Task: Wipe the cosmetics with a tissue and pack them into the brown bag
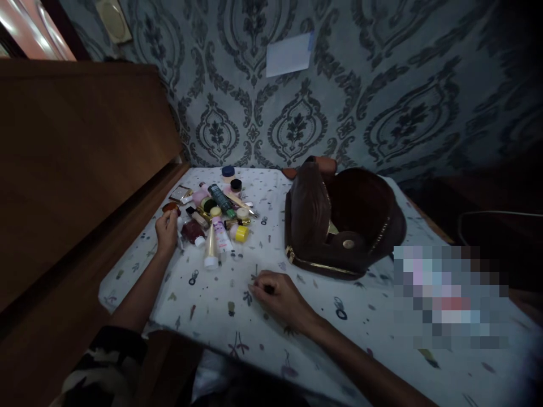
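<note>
My left hand [167,229] is closed at the left edge of a pile of cosmetics, beside a round orange-brown item [171,209]; what its fingers hold, if anything, is too small to tell. Curled on the printed tablecloth, my right hand [274,288] has its thumb and fingers together, and nothing shows clearly between them. The pile includes a dark green tube [220,199], a dark red bottle [193,232], a cream tube with a white cap [211,246], a purple-white tube [221,234] and a yellow-capped jar [240,233]. An open brown bag [309,203] stands to the right.
A blue-lidded jar [228,173] and a black-lidded jar [236,185] stand at the back of the pile. A wooden cabinet [85,147] borders the table's left side. Patterned wallpaper rises behind, and a blurred-out item [449,297] lies at the right.
</note>
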Motion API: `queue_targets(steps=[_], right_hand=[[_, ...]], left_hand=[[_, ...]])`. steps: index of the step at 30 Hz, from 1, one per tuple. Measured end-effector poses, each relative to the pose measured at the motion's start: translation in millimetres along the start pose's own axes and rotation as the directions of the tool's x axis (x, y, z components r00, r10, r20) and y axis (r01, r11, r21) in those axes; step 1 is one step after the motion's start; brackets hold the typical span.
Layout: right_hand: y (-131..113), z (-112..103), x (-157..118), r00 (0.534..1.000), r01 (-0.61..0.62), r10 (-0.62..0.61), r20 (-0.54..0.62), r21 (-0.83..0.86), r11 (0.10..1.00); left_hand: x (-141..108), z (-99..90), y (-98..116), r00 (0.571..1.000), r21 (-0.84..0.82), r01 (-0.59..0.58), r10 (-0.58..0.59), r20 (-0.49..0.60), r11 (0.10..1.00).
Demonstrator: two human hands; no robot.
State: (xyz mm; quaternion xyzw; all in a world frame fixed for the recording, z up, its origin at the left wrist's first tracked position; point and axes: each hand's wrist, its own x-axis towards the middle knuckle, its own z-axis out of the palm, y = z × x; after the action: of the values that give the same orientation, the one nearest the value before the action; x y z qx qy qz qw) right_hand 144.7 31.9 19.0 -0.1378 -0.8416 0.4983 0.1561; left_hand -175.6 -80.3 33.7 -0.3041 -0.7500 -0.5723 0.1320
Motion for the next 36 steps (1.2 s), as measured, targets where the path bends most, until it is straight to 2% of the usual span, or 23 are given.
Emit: queue_targets(steps=[6,8,14,17,21,28,33,36], right_hand=[[-16.1,-11.2,12.1,0.985,-0.079,0.081,0.152,-0.019,0.997],[-20.6,-7.8,19.5,0.988,-0.086,0.084,0.128,0.013,0.996],[-18.3,20.9,42.5,0.989,-0.107,0.133,-0.069,0.298,0.949],[-14.3,29.8,44.2,0.985,-0.063,0.103,-0.138,0.272,0.960],[-11.6,31.6,40.5,0.989,-0.028,0.054,-0.135,0.190,0.981],[-9.7,31.0,41.6,0.989,-0.008,0.036,-0.145,0.191,0.982],[-9.6,31.2,41.8,0.987,-0.006,0.036,-0.154,0.192,0.981],[-8.7,31.8,42.1,0.987,-0.003,0.037,-0.159,0.205,0.979]], left_hand=[[-3.5,1.5,2.4,0.999,-0.017,-0.021,0.021,0.028,1.000],[-4.3,2.4,1.9,0.999,-0.023,-0.022,0.022,0.038,0.999],[-0.8,0.3,-4.6,1.000,-0.027,-0.023,0.024,0.021,0.999],[2.5,-2.3,-7.9,1.000,-0.020,-0.026,0.027,0.005,0.999],[2.5,-2.0,-7.2,0.999,-0.004,-0.047,0.047,0.013,0.999],[-1.7,3.0,-4.8,0.990,0.045,-0.109,0.104,0.099,0.993],[-1.3,2.7,-6.7,0.985,0.108,-0.137,0.124,0.116,0.985],[-4.9,1.6,-0.4,0.976,0.162,-0.179,0.154,0.153,0.970]])
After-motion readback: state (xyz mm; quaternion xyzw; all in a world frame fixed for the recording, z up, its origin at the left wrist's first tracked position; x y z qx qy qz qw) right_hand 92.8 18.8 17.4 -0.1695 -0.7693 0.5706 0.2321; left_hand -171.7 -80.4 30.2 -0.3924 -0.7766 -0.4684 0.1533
